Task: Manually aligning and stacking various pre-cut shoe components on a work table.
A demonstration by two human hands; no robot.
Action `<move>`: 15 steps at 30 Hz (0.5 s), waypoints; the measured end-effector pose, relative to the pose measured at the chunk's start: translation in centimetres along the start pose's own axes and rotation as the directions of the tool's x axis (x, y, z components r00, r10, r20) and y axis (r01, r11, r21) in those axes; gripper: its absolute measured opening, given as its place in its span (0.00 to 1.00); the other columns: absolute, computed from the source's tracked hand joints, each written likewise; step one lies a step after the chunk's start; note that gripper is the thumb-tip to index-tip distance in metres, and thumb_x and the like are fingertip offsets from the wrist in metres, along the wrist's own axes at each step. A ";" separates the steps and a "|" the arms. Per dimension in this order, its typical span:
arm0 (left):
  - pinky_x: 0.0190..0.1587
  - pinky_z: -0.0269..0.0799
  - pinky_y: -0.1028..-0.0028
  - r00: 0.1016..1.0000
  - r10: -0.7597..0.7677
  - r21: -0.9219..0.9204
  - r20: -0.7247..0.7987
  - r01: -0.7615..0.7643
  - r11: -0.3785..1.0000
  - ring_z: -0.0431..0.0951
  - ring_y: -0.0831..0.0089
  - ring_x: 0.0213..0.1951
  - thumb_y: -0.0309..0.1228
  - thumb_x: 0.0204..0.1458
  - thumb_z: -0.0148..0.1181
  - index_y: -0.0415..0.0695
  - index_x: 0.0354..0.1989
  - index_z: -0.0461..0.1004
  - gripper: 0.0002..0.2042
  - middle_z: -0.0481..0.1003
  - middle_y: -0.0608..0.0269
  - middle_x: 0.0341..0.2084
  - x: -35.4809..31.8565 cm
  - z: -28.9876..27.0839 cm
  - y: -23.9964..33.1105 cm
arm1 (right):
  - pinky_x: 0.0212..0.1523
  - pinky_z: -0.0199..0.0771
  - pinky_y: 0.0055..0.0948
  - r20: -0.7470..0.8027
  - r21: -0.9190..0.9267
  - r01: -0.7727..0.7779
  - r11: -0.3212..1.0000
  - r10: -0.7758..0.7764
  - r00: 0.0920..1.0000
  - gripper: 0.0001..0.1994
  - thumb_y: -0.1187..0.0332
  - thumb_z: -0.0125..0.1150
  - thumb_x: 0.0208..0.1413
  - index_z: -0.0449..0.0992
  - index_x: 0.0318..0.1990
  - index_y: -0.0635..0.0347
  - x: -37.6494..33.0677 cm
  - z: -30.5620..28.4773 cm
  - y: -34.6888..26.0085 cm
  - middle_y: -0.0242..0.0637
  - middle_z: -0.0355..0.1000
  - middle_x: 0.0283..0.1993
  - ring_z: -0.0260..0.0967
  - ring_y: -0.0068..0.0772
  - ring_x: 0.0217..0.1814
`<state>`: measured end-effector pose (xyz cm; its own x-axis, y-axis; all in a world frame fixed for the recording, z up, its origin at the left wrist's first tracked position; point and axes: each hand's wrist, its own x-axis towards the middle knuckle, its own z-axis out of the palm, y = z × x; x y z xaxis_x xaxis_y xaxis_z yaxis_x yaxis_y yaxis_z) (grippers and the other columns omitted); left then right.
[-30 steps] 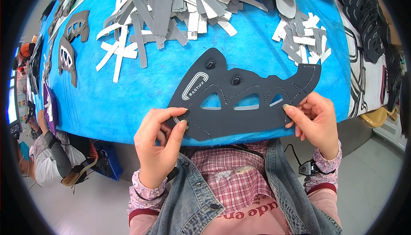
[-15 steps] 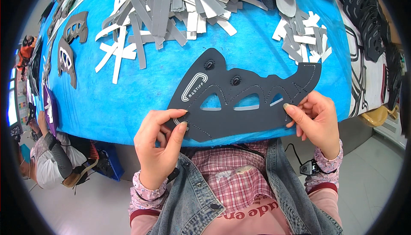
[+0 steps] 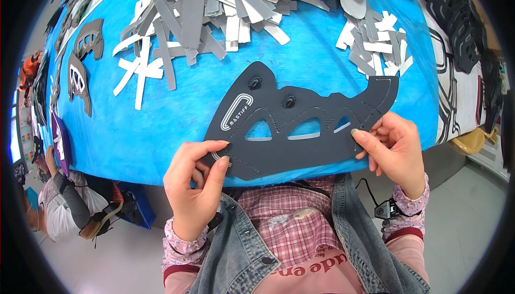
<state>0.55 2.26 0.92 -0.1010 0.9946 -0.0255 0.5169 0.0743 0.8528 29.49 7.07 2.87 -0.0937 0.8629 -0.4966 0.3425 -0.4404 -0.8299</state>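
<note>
One dark panel (image 3: 300, 155), long axis running left to right, over near edge of blue table (image 3: 123, 144). Left hand (image 3: 189, 181) pinches lower left end between thumb (image 3: 216, 174) and forefinger (image 3: 206, 147); right hand (image 3: 396, 146) pinches right side below upturned tail (image 3: 382, 88). Neither hand nearer; both touch panel.

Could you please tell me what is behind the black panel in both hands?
Behind the flat black stitched panel, the bright blue table covering shows through three cut-outs, above pale bands. Whatever its solid parts cover cannot be seen.
</note>
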 end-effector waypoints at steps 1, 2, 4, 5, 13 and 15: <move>0.21 0.54 0.85 1.000 -0.001 0.001 0.002 0.001 1.000 0.62 0.87 0.17 0.18 0.46 0.64 0.38 0.38 0.78 0.10 0.76 0.64 0.32 0.0 0.0 0.0 | 0.11 0.60 0.13 0.004 0.000 -0.001 1.000 0.001 1.000 0.13 0.70 0.66 0.54 0.68 0.26 0.66 0.0 0.0 0.0 0.34 0.71 0.18 0.71 0.16 0.16; 0.21 0.54 0.86 1.000 -0.002 0.003 0.003 0.002 1.000 0.62 0.87 0.17 0.18 0.46 0.64 0.38 0.38 0.78 0.10 0.76 0.64 0.32 0.0 0.0 0.0 | 0.11 0.60 0.13 0.004 0.000 -0.003 1.000 0.003 1.000 0.13 0.70 0.66 0.54 0.68 0.26 0.66 0.0 0.0 0.0 0.34 0.71 0.18 0.71 0.16 0.16; 0.21 0.54 0.86 1.000 -0.003 0.003 0.004 0.003 1.000 0.61 0.88 0.17 0.18 0.46 0.64 0.37 0.38 0.78 0.10 0.76 0.64 0.32 0.0 0.0 0.0 | 0.10 0.59 0.14 -0.001 0.002 -0.006 1.000 0.006 1.000 0.13 0.70 0.66 0.54 0.68 0.26 0.66 0.0 0.0 0.0 0.34 0.71 0.17 0.71 0.17 0.16; 0.21 0.54 0.86 1.000 -0.003 0.003 0.004 0.003 1.000 0.61 0.88 0.17 0.18 0.46 0.64 0.37 0.38 0.78 0.10 0.76 0.64 0.32 0.0 0.0 0.0 | 0.10 0.59 0.14 -0.001 0.002 -0.007 1.000 0.007 1.000 0.13 0.70 0.66 0.54 0.68 0.26 0.66 0.0 0.0 0.0 0.34 0.71 0.17 0.71 0.17 0.16; 0.21 0.53 0.86 1.000 -0.004 -0.006 0.007 0.004 1.000 0.59 0.88 0.17 0.18 0.46 0.64 0.37 0.38 0.78 0.10 0.75 0.64 0.32 0.0 -0.1 0.0 | 0.10 0.59 0.14 -0.004 -0.010 -0.007 1.000 0.007 1.000 0.13 0.70 0.66 0.54 0.68 0.26 0.66 0.0 0.1 -0.1 0.35 0.71 0.17 0.71 0.17 0.16; 0.21 0.54 0.86 1.000 -0.006 -0.009 0.006 0.006 1.000 0.60 0.88 0.17 0.18 0.46 0.64 0.37 0.38 0.78 0.10 0.75 0.64 0.32 0.0 -0.1 0.0 | 0.10 0.59 0.14 -0.003 -0.021 -0.009 1.000 0.009 1.000 0.13 0.70 0.66 0.54 0.68 0.26 0.66 0.1 0.1 -0.2 0.35 0.71 0.18 0.71 0.17 0.16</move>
<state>0.43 2.25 0.96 -0.0990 0.9945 -0.0334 0.5087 0.0795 0.8572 29.32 7.17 2.97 -0.0875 0.8597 -0.5032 0.3630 -0.4429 -0.8198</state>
